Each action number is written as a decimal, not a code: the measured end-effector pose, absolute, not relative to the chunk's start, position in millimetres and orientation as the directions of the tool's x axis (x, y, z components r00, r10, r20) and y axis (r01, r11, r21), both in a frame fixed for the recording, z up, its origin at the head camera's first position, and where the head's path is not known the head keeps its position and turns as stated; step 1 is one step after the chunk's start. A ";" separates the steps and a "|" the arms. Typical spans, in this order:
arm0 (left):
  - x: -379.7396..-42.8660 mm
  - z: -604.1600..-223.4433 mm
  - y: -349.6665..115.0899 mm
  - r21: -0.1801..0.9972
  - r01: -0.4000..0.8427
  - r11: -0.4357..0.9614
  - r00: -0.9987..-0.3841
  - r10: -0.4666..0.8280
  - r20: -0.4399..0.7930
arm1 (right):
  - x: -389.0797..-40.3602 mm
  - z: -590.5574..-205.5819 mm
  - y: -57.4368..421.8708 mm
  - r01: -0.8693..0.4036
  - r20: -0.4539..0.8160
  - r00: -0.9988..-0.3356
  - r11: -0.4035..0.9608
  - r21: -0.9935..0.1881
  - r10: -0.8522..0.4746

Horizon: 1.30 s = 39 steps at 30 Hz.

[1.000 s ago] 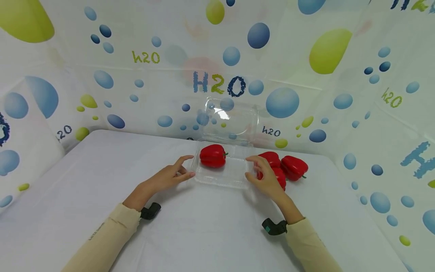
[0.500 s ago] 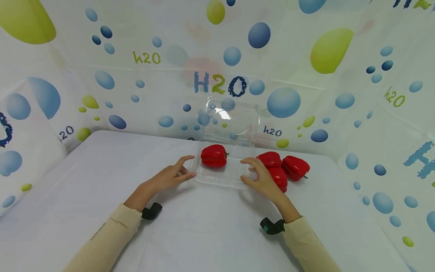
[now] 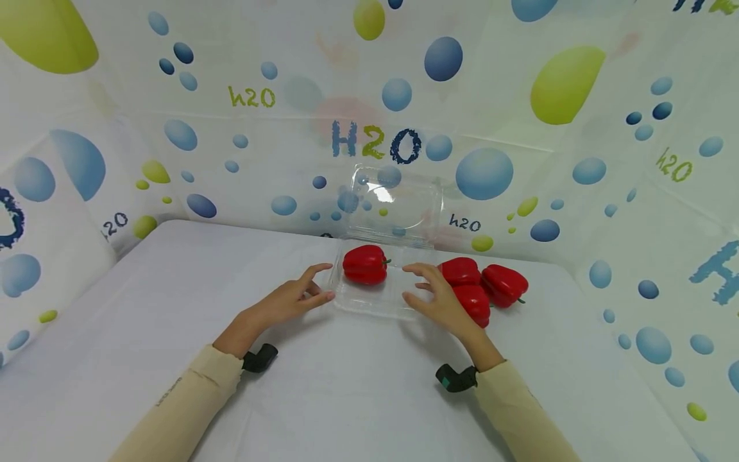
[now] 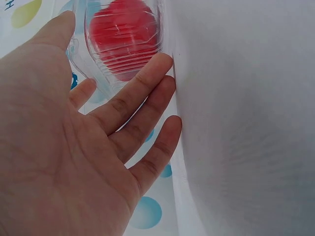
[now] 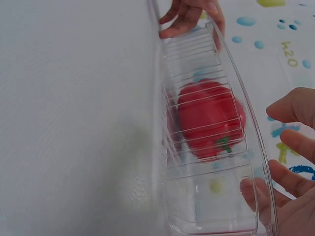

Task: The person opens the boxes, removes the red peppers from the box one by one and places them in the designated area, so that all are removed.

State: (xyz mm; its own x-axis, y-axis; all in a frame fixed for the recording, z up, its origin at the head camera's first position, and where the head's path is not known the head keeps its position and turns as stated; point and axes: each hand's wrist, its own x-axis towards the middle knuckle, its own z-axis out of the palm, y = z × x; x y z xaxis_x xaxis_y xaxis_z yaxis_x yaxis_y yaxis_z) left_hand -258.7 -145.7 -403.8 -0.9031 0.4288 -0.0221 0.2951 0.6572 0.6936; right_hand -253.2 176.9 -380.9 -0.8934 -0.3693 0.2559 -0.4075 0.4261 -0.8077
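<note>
One red bell pepper (image 3: 365,264) lies on its side in the left half of a clear plastic clamshell box (image 3: 369,309), its green stem toward the right. The box's lid (image 3: 398,205) stands raised at the back. My left hand (image 3: 283,303) is at the box's left side, fingers spread and the fingertips close to the wall. In the left wrist view, that palm holds nothing. Over the right part of the box is my right hand (image 3: 440,301), fingers apart and loosely bent, with nothing between them. The right wrist view shows the pepper through the ribbed front wall.
Three more red bell peppers (image 3: 504,286) lie bunched to the right of the box, partly behind my right hand. White cloth (image 3: 346,398) covers the table. A backdrop (image 3: 277,58) printed with blue and green bubbles rises behind it.
My right hand has moved left, from the box's right edge to over its inside. The left hand stays at the left side. Box and peppers keep their places.
</note>
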 end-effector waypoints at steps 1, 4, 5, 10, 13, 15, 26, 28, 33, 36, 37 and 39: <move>-258.9 -403.6 -145.4 0.693 0.295 0.657 -0.903 0.429 -0.022 | -254.1 -380.5 176.0 -0.406 0.256 -0.894 0.427 -0.808 -0.367; -259.1 -402.5 -145.2 0.694 0.295 0.657 -0.903 0.428 -0.022 | -257.4 -378.7 172.9 -0.388 0.242 -0.901 0.421 -0.820 -0.359; -259.3 -402.3 -145.3 0.694 0.295 0.657 -0.903 0.428 -0.022 | -258.3 -378.2 172.0 -0.386 0.240 -0.902 0.421 -0.821 -0.358; -259.6 -401.2 -146.4 0.694 0.301 0.654 -0.902 0.432 -0.016 | -261.9 -377.0 167.7 -0.398 0.250 -0.895 0.404 -0.824 -0.370; -260.0 -401.2 -147.1 0.695 0.304 0.652 -0.902 0.432 -0.010 | -264.7 -377.4 164.8 -0.406 0.256 -0.891 0.405 -0.819 -0.376; -260.4 -401.7 -147.4 0.696 0.310 0.647 -0.900 0.436 -0.004 | -266.4 -377.3 162.8 -0.408 0.256 -0.890 0.405 -0.818 -0.378; -261.5 -407.0 -147.6 0.704 0.314 0.637 -0.895 0.447 -0.005 | -272.9 -380.8 153.6 -0.343 0.215 -0.925 0.446 -0.827 -0.313; -260.7 -406.5 -147.7 0.704 0.314 0.636 -0.896 0.444 -0.002 | -274.2 -380.8 151.7 -0.327 0.203 -0.933 0.463 -0.824 -0.297; -259.7 -405.7 -147.8 0.703 0.316 0.637 -0.898 0.439 0.006 | -277.1 -379.8 148.3 -0.311 0.184 -0.937 0.473 -0.824 -0.295; -259.8 -405.5 -147.7 0.704 0.308 0.640 -0.901 0.434 0.000 | -279.1 -379.0 146.6 -0.299 0.177 -0.941 0.468 -0.832 -0.288; -259.8 -405.4 -147.7 0.706 0.306 0.639 -0.901 0.434 -0.002 | -279.6 -378.4 145.9 -0.294 0.174 -0.943 0.465 -0.835 -0.284; -259.7 -405.4 -148.1 0.707 0.305 0.638 -0.901 0.435 -0.004 | -281.4 -377.7 144.3 -0.285 0.168 -0.946 0.469 -0.836 -0.276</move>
